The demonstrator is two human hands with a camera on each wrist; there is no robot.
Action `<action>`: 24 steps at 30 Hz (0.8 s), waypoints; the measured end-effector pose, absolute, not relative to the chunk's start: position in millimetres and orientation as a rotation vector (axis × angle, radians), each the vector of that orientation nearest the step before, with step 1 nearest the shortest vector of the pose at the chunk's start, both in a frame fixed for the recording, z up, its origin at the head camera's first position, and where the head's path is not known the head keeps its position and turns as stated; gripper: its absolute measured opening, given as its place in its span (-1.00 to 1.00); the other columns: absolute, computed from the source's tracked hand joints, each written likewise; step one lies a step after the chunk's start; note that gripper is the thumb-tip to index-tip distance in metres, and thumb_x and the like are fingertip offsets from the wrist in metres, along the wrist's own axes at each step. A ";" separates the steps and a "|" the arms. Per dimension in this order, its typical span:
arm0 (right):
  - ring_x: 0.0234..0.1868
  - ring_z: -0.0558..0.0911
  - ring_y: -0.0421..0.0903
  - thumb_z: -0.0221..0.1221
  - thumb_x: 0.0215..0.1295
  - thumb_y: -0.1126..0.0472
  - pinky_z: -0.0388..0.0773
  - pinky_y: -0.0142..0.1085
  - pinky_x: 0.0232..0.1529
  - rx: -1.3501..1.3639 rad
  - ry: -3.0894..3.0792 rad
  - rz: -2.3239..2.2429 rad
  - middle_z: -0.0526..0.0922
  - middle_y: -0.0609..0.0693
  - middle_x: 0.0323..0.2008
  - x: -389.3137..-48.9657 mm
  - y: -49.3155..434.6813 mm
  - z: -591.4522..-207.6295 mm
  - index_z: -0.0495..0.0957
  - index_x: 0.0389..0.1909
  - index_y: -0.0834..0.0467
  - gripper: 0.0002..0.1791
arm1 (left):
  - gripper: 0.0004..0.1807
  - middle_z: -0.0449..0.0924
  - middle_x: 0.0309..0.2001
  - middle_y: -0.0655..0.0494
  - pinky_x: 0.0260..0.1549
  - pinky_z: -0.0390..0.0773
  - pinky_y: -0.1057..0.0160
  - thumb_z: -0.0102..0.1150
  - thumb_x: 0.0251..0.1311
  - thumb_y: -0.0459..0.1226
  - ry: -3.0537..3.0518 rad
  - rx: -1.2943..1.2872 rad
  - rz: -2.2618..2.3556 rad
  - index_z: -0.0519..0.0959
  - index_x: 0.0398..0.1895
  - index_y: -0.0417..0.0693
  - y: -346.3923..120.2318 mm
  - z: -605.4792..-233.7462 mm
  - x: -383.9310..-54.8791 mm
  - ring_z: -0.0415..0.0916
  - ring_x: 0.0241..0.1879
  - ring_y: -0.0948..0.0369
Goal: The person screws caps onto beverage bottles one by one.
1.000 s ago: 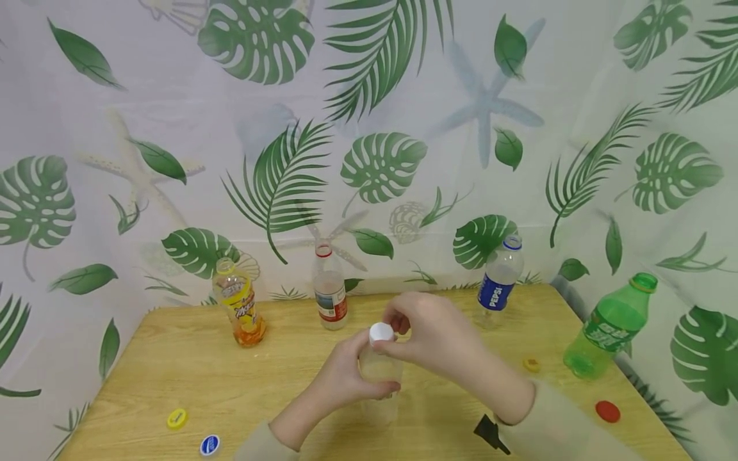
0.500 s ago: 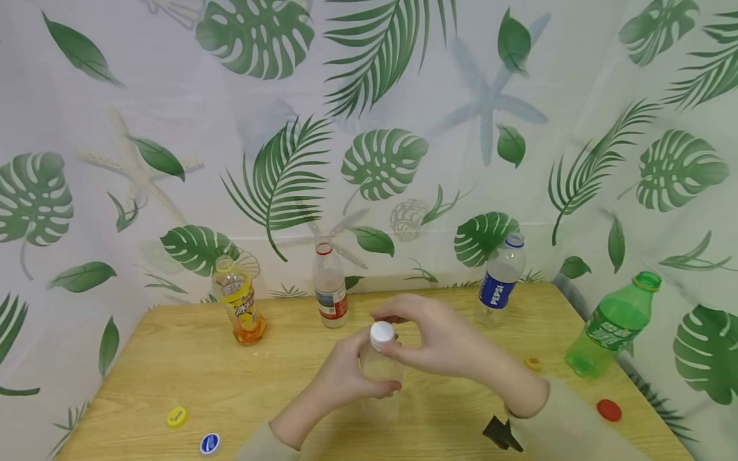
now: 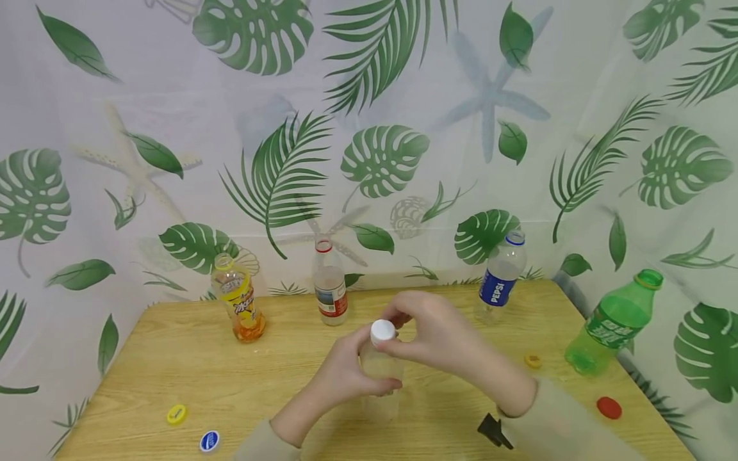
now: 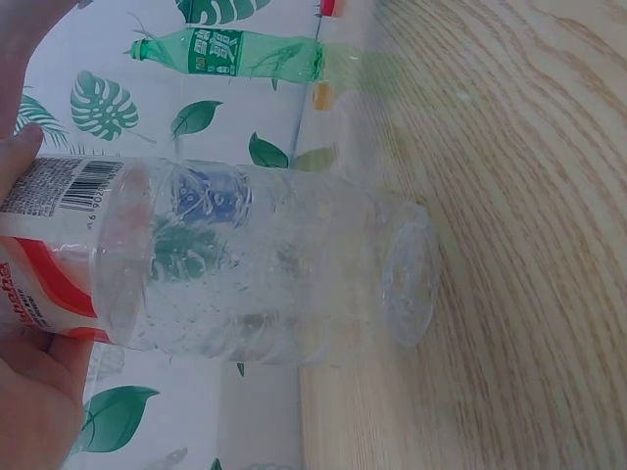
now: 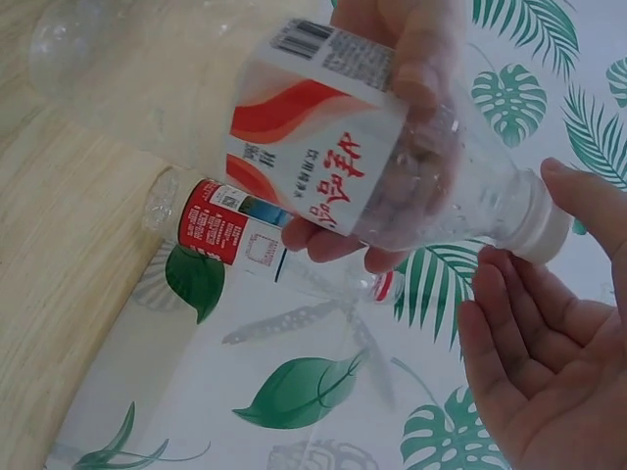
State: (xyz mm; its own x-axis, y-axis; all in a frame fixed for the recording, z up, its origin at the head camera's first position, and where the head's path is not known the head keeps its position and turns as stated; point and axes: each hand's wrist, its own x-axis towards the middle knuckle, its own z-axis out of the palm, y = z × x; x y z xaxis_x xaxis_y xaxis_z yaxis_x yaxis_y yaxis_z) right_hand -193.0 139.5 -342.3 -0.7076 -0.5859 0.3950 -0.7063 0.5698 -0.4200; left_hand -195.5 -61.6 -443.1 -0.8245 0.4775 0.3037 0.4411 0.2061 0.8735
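Observation:
My left hand (image 3: pixel 350 370) grips a clear plastic water bottle (image 4: pixel 265 259) around its red and white label (image 5: pixel 309 132). The bottle stands upright at the front middle of the table. On its neck sits a white cap (image 3: pixel 383 331). My right hand (image 3: pixel 432 330) is at this cap, with the thumb (image 5: pixel 578 201) on one side and the fingertips at the other side. In the right wrist view its fingers are only slightly bent. The left wrist view has the bottle's base close to the wood surface.
Uncapped bottles stand along the back: an orange drink bottle (image 3: pixel 239 301), a red-labelled bottle (image 3: pixel 331 288) and a Pepsi bottle (image 3: pixel 499 285). A green bottle (image 3: pixel 614 323) is at right. Loose caps are yellow (image 3: pixel 177 414), blue (image 3: pixel 209 441), orange-yellow (image 3: pixel 532 362) and red (image 3: pixel 608 408).
My right hand has turned about the white cap: its wrist swung right, then back left, and its fingers shifted around the cap. The left hand keeps its hold on the bottle.

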 end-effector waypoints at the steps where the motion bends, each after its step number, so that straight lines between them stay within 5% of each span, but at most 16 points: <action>1: -0.25 0.72 -0.24 0.58 0.17 0.09 0.72 -0.34 -0.12 1.059 -2.594 0.827 0.76 -0.16 -0.32 -192.9 138.6 -342.8 0.70 -0.28 0.06 -0.74 | -0.24 0.72 0.23 0.01 0.39 0.53 0.14 0.69 -0.03 -0.29 2.415 0.916 1.727 0.58 0.32 -0.02 -61.7 -442.6 -195.5 0.61 0.27 0.15; 10: -0.34 0.61 -0.25 0.62 0.07 0.06 0.64 -0.40 -0.24 0.877 -2.613 0.836 0.68 -0.20 -0.41 -189.2 132.0 -348.8 0.66 -0.37 0.03 -0.70 | -0.19 0.68 0.30 0.00 0.40 0.52 0.07 0.70 -0.05 -0.27 2.432 0.862 1.660 0.55 0.36 -0.01 -62.8 -437.8 -197.0 0.59 0.31 0.09; 19: 0.09 0.76 -0.05 0.44 0.35 0.21 0.71 -0.20 0.16 1.228 -2.551 1.181 0.83 -0.01 0.04 -203.7 145.0 -360.1 0.73 0.11 0.17 -0.65 | -0.19 0.71 0.26 0.11 0.40 0.51 0.04 0.70 -0.08 -0.23 2.473 0.791 1.601 0.57 0.32 -0.07 -62.1 -439.8 -198.3 0.59 0.30 0.12; 24: 0.16 0.76 0.03 0.42 0.37 0.23 0.71 -0.16 0.19 1.247 -2.586 1.385 0.81 0.08 0.11 -210.1 148.9 -362.7 0.73 0.15 0.19 -0.64 | -0.19 0.75 0.16 0.11 0.23 0.60 0.17 0.71 -0.10 -0.19 2.511 0.766 1.577 0.57 0.30 -0.11 -61.5 -440.6 -197.7 0.63 0.14 0.17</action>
